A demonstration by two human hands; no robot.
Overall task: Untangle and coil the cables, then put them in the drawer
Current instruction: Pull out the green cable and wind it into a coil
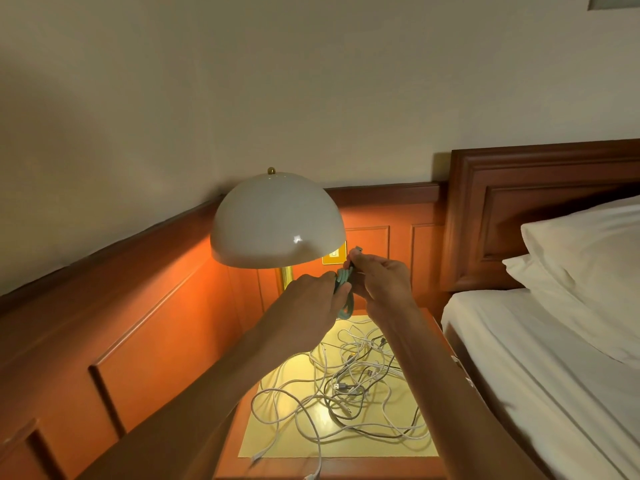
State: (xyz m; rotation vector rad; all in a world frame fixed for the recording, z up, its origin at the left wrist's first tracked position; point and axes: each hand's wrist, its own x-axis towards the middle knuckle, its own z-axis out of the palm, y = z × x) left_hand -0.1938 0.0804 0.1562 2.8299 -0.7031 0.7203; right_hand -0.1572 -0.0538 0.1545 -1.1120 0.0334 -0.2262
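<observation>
I hold a pale green cable (344,292), gathered into a small coil, in the air above the nightstand. My left hand (311,299) grips the coil from the left. My right hand (377,278) pinches the cable's end, and its grey plug (357,251) sticks up above my fingers. Below on the nightstand top (270,434) lies a tangle of white and grey cables (346,382); a USB plug (337,386) shows in its middle. The drawer is not in view.
A white dome lamp (277,220) on a brass stem stands at the back of the nightstand, just left of my hands. Wood panelling runs along the wall on the left. A bed (540,348) with white sheets and pillows borders the nightstand on the right.
</observation>
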